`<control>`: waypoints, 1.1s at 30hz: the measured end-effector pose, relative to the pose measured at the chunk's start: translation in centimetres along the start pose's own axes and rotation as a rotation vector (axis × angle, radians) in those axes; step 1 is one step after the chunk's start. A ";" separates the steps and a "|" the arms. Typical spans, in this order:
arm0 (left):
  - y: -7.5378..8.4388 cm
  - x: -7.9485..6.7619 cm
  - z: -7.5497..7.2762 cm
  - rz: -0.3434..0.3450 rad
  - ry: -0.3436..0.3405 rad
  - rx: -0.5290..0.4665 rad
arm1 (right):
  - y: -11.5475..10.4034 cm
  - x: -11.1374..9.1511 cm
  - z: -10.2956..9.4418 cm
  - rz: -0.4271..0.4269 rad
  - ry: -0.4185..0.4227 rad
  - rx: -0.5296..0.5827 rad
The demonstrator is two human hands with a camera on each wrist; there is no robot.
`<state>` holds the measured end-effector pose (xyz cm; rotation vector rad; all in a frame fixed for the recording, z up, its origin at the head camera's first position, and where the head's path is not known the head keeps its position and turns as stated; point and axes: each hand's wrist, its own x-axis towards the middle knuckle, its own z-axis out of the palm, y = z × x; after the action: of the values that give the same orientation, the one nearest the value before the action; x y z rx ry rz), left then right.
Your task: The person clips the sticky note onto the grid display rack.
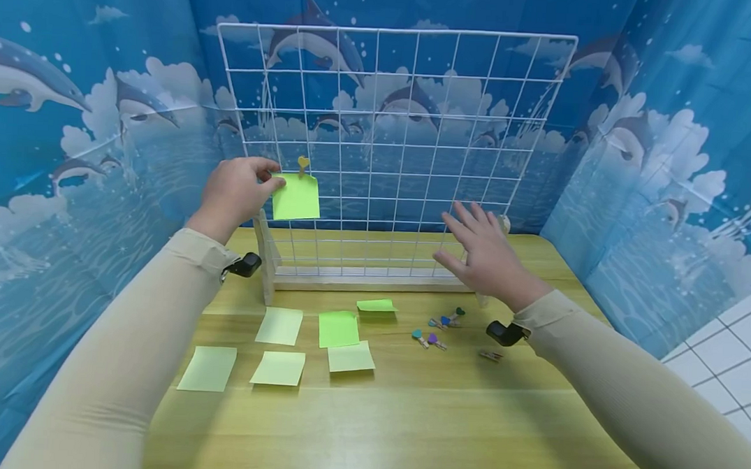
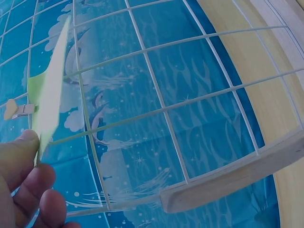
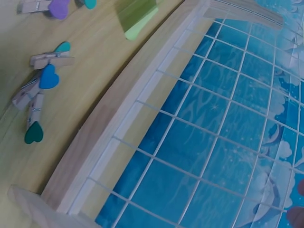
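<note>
A bright green sticky note (image 1: 297,197) hangs on the white wire grid (image 1: 392,144), held at its top by a small clothespin with a yellow heart (image 1: 303,163). My left hand (image 1: 235,190) pinches the note's upper left edge between thumb and fingers; the left wrist view shows the note (image 2: 51,102) edge-on beside the heart clothespin (image 2: 19,110). To the right, my right hand (image 1: 484,250) is spread in front of the grid's lower right part and holds nothing. In the right wrist view only blurred fingertips (image 3: 298,209) show at the right edge.
Several sticky notes (image 1: 278,368) in pale and bright green lie on the wooden table (image 1: 379,430). Several heart clothespins (image 1: 434,340) are scattered on the right, and another clothespin (image 1: 490,356) lies nearer. The grid's wooden base (image 1: 373,283) stands behind them. Dolphin-print curtains (image 1: 102,145) surround the table.
</note>
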<state>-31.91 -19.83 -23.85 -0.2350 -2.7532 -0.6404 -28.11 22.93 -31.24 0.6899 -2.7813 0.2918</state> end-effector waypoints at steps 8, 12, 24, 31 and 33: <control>-0.8 -0.7 -0.1 0.025 0.029 -0.015 | 0.6 -0.7 0.2 0.019 -0.027 0.012; -1.2 -1.2 -0.1 0.052 0.048 -0.022 | 0.9 -1.0 0.2 0.029 -0.034 0.011; -2.4 -3.4 0.1 0.159 0.090 0.016 | 1.9 -1.8 0.6 0.070 -0.057 0.014; -3.1 -4.5 0.6 0.194 0.079 0.043 | 2.1 -2.1 0.8 0.068 -0.071 -0.009; -3.3 -4.9 0.8 0.204 0.079 0.052 | 2.2 -2.3 0.9 0.075 -0.081 -0.004</control>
<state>-28.24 -22.82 -27.51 -0.4613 -2.6218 -0.5121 -27.42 25.58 -33.04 0.6099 -2.8887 0.2786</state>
